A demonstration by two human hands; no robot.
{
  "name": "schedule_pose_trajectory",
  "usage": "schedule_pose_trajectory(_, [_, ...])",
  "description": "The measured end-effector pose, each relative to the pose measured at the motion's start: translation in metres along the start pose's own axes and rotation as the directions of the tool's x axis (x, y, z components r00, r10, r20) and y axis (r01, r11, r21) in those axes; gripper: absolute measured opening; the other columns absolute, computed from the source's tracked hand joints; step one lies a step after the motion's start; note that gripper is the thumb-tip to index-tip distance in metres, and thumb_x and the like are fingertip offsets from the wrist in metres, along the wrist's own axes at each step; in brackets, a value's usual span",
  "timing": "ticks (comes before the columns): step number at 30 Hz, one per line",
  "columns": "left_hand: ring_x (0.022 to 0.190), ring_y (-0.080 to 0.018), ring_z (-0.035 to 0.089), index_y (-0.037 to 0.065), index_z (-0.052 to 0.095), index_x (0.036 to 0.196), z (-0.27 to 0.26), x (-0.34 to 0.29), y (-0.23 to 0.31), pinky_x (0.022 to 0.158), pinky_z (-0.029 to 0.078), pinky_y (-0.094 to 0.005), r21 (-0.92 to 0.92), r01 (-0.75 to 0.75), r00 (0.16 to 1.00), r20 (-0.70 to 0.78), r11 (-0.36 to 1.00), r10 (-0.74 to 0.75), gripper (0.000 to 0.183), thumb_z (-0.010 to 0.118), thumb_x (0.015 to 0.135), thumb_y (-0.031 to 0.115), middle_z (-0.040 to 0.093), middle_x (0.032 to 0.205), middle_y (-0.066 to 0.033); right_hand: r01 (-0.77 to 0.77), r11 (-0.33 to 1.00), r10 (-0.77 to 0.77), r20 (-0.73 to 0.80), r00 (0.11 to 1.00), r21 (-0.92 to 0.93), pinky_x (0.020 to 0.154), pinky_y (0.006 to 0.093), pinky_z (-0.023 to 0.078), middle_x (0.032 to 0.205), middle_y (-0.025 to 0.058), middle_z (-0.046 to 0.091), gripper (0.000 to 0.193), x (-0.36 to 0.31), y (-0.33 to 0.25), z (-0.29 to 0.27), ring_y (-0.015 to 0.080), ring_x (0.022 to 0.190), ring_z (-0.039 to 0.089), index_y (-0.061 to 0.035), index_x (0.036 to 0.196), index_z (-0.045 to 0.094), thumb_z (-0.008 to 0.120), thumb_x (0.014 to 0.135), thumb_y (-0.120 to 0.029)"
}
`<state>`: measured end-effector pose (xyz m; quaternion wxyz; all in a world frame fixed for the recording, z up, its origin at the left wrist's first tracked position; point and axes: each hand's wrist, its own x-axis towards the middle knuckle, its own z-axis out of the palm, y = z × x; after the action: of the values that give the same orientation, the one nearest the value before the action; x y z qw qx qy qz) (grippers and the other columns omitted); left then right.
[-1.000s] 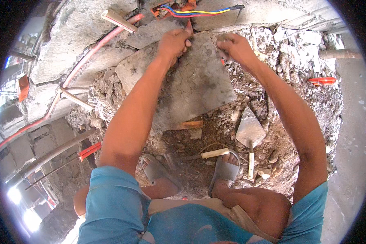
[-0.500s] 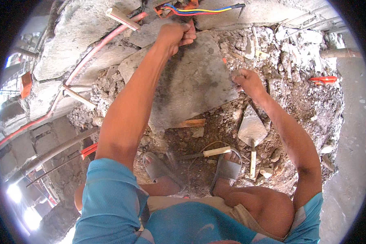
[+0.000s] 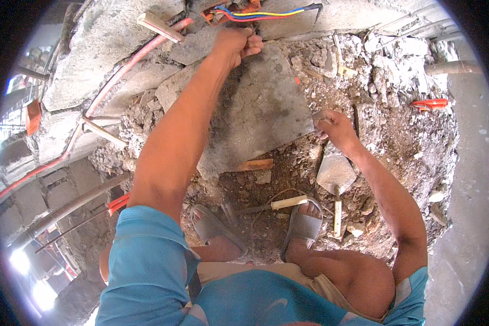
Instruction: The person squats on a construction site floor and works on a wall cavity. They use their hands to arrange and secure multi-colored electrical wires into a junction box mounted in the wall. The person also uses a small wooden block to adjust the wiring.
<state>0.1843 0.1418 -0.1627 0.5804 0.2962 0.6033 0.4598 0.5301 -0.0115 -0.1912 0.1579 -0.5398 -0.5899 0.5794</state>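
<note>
A flat grey cement-coloured sheet (image 3: 261,108) lies on the rubble before me, dusty and dark-smudged along its left part. At its top edge is my left hand (image 3: 237,44), fingers curled closed, just below the bundle of blue, yellow and red wires (image 3: 266,14) and an orange box (image 3: 250,6). What those fingers hold is hidden. My right hand (image 3: 336,129) is closed at the sheet's right corner; I cannot see what is between its fingers. Just below it lies a trowel (image 3: 336,173) with a pale handle pointing toward me.
Between my sandalled feet lies a tool with a pale handle (image 3: 289,202). A wood scrap (image 3: 255,164) sits under the sheet's near edge. Broken masonry surrounds it. Red-handled pliers (image 3: 430,104) lie at right, beside a concrete strip (image 3: 467,163). A pinkish conduit (image 3: 119,76) runs along the left.
My right hand has shifted slightly toward me at the sheet's right corner. The left hand stays at the top edge, nearly unmoved. The whole view has tilted a little.
</note>
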Motion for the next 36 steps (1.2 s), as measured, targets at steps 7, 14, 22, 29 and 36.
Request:
schedule_pose_trajectory(7, [0.094, -0.0288, 0.078, -0.008, 0.061, 0.124, 0.002, -0.018, -0.007, 0.08, 0.07, -0.037, -0.163, 0.042, 0.996, 0.079, 0.986, -0.029, 0.024, 0.06, 0.109, 0.01, 0.075, 0.107, -0.0195, 0.005, 1.0, -0.005, -0.003, 1.0, 0.026, 0.069, 0.0346, 0.057, 0.083, 0.0075, 0.072, 0.019, 0.011, 0.01, -0.009, 0.0164, 0.07, 0.069, -0.0007, 0.106, 0.076, 0.068, 0.1, -0.016])
schedule_pose_trajectory(14, [0.099, -0.0312, 0.077, -0.007, 0.061, 0.121, 0.013, -0.018, -0.023, 0.09, 0.069, -0.0403, -0.553, 0.078, 0.996, 0.015, 0.829, -0.084, 0.017, 0.057, 0.109, 0.003, 0.072, 0.113, -0.0209, 0.032, 0.989, -0.029, -0.019, 0.999, 0.142, 0.069, 0.0336, 0.057, 0.084, 0.0061, 0.072, 0.019, 0.019, 0.012, -0.004, 0.0156, 0.074, 0.069, 0.0006, 0.107, 0.077, 0.068, 0.099, -0.014])
schedule_pose_trajectory(22, [0.093, -0.0292, 0.077, -0.008, 0.062, 0.118, 0.028, -0.014, -0.03, 0.083, 0.069, -0.0399, -0.549, -0.116, 0.985, -0.173, 0.828, 0.023, 0.016, 0.059, 0.105, 0.0, 0.073, 0.107, -0.0185, -0.049, 0.997, 0.043, 0.086, 0.995, 0.065, 0.076, 0.0321, 0.059, 0.096, 0.0078, 0.072, 0.018, 0.012, 0.003, -0.005, 0.0154, 0.084, 0.069, -0.0003, 0.115, 0.073, 0.066, 0.106, -0.015])
schedule_pose_trajectory(29, [0.081, -0.0265, 0.077, -0.009, 0.065, 0.116, 0.017, -0.003, -0.044, 0.068, 0.068, -0.0338, -0.342, -0.105, 0.991, -0.112, 0.934, 0.07, 0.019, 0.064, 0.105, 0.006, 0.075, 0.099, -0.0176, 0.151, 0.986, -0.152, 0.002, 0.988, -0.073, 0.072, 0.0356, 0.058, 0.087, 0.0106, 0.074, 0.023, 0.019, 0.02, -0.006, 0.0168, 0.076, 0.07, 0.0009, 0.112, 0.076, 0.07, 0.098, -0.016])
schedule_pose_trajectory(36, [0.071, -0.0263, 0.076, -0.009, 0.067, 0.11, 0.011, 0.011, -0.019, 0.059, 0.065, -0.0334, -0.026, -0.027, 1.0, -0.011, 0.999, 0.027, 0.023, 0.066, 0.106, 0.013, 0.077, 0.097, -0.0195, 0.135, 0.988, -0.135, 0.013, 0.991, -0.072, 0.072, 0.0382, 0.056, 0.087, 0.013, 0.073, 0.023, 0.022, 0.01, -0.001, 0.0218, 0.077, 0.07, -0.0021, 0.111, 0.075, 0.071, 0.098, -0.021])
